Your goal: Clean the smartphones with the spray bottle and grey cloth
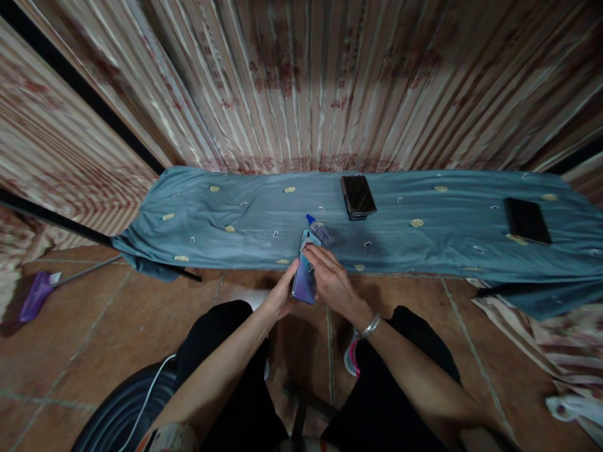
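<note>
My left hand (282,294) is closed around the lower left edge of a smartphone (304,285), whose shiny blue-purple back faces up. Over the upper part of that back, my right hand (333,279) has its fingers bent and pressed together. A small pale patch shows at its fingertips; whether it is a thing in the fingers I cannot make out. Just beyond the phone, a small clear bottle with a blue cap (321,231) lies on the blue cloth (254,220), partly behind my right hand.
A stack of dark phones or flat devices (358,196) lies farther back on the cloth. To the right is a black flat object (527,221). Striped curtains (301,94) hang behind. On the tiled floor are a purple broom head (38,295) and a black ribbed round object (127,408) with a white cable.
</note>
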{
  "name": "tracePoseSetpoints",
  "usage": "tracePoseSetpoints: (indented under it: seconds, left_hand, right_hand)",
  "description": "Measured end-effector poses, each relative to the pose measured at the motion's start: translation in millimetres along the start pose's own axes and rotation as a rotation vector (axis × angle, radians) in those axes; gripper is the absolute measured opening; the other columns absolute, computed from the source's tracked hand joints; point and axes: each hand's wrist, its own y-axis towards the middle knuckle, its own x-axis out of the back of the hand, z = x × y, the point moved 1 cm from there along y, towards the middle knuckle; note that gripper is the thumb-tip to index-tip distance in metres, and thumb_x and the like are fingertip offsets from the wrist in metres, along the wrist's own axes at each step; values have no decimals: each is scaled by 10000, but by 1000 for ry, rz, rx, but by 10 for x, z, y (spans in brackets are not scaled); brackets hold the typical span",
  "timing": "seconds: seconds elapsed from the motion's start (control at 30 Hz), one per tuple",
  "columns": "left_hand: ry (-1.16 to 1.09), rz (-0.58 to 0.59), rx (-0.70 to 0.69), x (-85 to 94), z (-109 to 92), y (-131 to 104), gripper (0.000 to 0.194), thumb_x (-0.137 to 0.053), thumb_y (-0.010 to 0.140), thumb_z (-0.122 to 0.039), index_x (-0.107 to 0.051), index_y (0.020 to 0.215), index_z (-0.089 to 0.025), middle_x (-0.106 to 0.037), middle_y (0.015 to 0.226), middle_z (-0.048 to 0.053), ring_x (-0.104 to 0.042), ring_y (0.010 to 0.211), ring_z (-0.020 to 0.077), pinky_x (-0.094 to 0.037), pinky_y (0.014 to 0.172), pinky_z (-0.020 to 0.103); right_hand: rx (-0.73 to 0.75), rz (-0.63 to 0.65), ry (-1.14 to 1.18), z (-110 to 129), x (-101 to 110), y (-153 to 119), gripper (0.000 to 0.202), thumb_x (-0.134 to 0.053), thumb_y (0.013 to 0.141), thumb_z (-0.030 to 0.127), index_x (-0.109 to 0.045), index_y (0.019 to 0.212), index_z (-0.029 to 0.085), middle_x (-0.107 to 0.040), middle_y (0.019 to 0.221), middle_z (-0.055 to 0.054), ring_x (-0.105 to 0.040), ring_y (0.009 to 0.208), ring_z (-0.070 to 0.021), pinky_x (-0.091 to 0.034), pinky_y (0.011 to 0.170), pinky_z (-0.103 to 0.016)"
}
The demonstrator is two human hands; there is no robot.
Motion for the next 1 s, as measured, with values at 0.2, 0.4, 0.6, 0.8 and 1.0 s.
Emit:
tracePoseSetpoints:
  seconds: [0.2, 0.4, 0.6, 0.8, 1.0]
  left_hand:
    - [128, 108, 9, 10, 62, -19, 511, -590, 786, -572, -680, 1008, -121, -714, 851, 130, -671, 739, 235, -539, 647, 331]
    - [132, 143, 18, -15, 71, -50, 560, -628, 750, -583, -652, 1012, -89, -704, 949, 159, -658, 681, 197, -540, 632, 324]
    - [149, 121, 19, 16, 55, -46, 552, -604, 778, -567, -645, 1037, -82, -704, 940, 164, -662, 675, 199, -540, 631, 325]
    - [153, 105, 13, 33, 56, -28, 527, -599, 782, -565, -659, 999, -88, -704, 954, 165, -661, 687, 199, -546, 636, 327]
    - [156, 132, 35, -18, 58, -72, 579, -632, 748, -580, -648, 1028, -73, -702, 967, 180, -668, 688, 211, -545, 625, 332]
  right_hand:
    - [-39, -39, -84, -109, 73, 55, 449, -322, 918, 102, -528, 1312, 161, -570, 1308, -129, -481, 1264, -234, -414, 1080, -435]
    - [6, -50, -147, -210, 147, 109, 405, -305, 928, 106, -552, 1249, 118, -588, 1272, -164, -511, 1223, -240, -450, 1033, -451]
    - [32, -32, -160, -196, 160, 107, 403, -306, 930, 106, -558, 1243, 147, -598, 1260, -141, -522, 1213, -231, -457, 1028, -442]
    - [45, -13, -153, -164, 155, 88, 390, -319, 927, 113, -580, 1216, 137, -598, 1261, -142, -524, 1209, -235, -464, 1021, -428]
    - [2, -76, -105, -237, 174, 112, 412, -311, 927, 119, -565, 1246, 181, -604, 1263, -117, -532, 1203, -231, -462, 1018, -450]
